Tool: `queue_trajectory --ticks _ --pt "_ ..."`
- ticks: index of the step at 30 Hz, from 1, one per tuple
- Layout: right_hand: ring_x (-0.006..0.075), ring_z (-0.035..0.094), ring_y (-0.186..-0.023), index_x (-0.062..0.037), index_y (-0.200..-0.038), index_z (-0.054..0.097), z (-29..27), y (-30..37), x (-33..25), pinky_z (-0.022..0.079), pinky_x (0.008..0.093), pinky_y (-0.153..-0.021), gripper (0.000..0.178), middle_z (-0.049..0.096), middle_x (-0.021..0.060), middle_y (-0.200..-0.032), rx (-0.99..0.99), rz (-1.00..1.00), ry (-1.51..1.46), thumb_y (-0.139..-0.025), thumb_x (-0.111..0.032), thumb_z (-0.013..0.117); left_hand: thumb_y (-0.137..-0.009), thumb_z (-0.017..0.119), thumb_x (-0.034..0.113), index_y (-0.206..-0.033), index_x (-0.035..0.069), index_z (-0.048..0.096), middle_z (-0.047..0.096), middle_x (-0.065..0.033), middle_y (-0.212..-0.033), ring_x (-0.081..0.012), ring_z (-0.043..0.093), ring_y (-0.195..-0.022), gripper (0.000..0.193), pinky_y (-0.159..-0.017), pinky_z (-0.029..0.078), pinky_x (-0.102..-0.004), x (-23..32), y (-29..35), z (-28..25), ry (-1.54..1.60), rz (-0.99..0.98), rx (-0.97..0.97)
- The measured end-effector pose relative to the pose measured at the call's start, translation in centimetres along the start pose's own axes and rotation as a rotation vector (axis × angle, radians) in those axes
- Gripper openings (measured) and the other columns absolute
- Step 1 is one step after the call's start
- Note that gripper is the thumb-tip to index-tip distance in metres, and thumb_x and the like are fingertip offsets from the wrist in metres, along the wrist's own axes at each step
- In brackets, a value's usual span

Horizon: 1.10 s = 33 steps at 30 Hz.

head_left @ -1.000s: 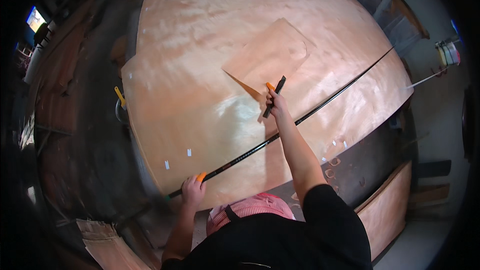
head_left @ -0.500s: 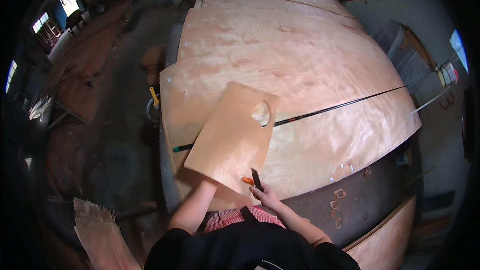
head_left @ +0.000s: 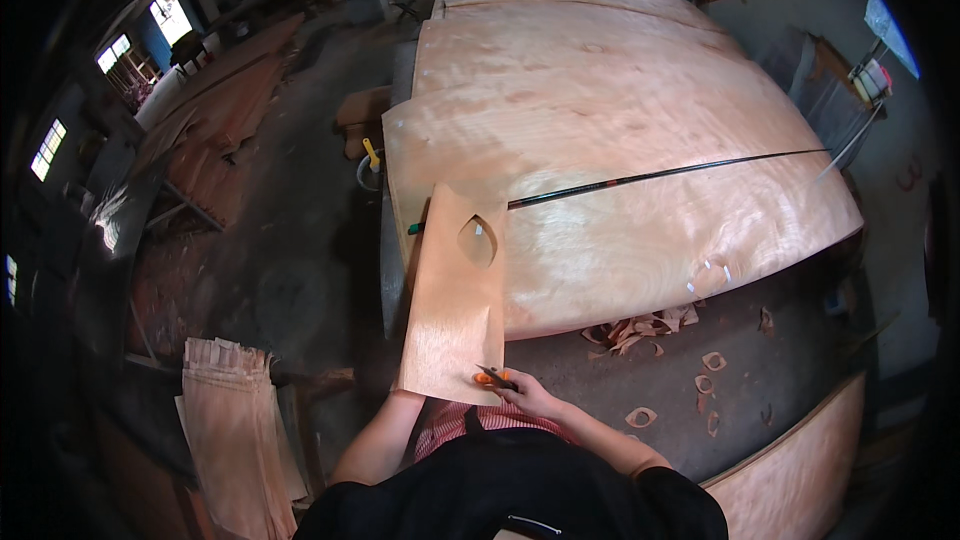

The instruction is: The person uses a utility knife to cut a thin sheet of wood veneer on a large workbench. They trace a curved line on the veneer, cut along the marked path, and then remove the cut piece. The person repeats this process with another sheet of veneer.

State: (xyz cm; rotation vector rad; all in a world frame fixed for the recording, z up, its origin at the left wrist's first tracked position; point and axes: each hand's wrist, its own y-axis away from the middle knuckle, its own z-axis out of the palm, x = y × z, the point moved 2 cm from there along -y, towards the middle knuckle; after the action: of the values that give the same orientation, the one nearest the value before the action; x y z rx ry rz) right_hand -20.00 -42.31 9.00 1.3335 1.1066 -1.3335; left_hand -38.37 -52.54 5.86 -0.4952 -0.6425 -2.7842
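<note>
- Gripping a knife (head_left: 495,379), the right hand's (head_left: 530,397) fingers sit at the sheet's (head_left: 450,315) five o'clock corner.
- Left hand (head_left: 406,399): behind its seven o'clock corner; fingers hidden, cannot tell.
- Sheet: over the stack's (head_left: 640,100) seven o'clock corner.

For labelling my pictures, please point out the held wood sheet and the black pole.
Held wood sheet (head_left: 450,310): head view, middle of its face.
Black pole (head_left: 608,184): head view, its shaft.
</note>
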Motion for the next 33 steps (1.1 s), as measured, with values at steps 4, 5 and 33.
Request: queue_trajectory --ticks 4,5,33 --pt "0.0121 0.049 -0.089 -0.0032 -0.112 0.049 3.1 -0.5 -1.0 0.038 0.023 -0.079 0.032 0.054 0.0048 -0.102 -0.079 0.043 0.004 -0.082 0.003 0.044 -0.083 0.048 0.03 -0.109 0.003 0.048 0.055 -0.0098 -0.105 -0.0207 0.055 -0.091 0.038 -0.08 0.046 -0.0344 0.7 2.0 -0.9 -0.009 -0.002 -0.003" --pt "0.013 0.049 -0.09 -0.0033 -0.113 0.049 3.8 -0.9 -0.8 0.038 0.0241 -0.081 0.033 0.054 0.0057 -0.103 -0.101 0.001 0.055 -0.081 0.003 0.044 -0.083 0.048 0.03 -0.109 0.003 0.048 0.055 -0.0098 -0.105 -0.0207 0.055 -0.091 0.038 -0.08 0.046 -0.0344 0.9 2.3 -1.1 -0.008 -0.006 -0.009" --pt "0.0128 0.051 -0.058 -0.02 -0.115 0.05 -6.5 -28.6 15.2 0.041 0.0308 -0.053 0.038 0.058 0.0062 -0.073 0.89 0.242 0.704 -0.079 -0.009 0.043 -0.083 0.047 0.025 -0.106 0.001 0.05 0.057 -0.0116 -0.099 -0.0217 0.057 -0.085 0.033 -0.078 0.048 -0.0344 30.3 58.7 -36.7 -0.079 0.637 0.98"
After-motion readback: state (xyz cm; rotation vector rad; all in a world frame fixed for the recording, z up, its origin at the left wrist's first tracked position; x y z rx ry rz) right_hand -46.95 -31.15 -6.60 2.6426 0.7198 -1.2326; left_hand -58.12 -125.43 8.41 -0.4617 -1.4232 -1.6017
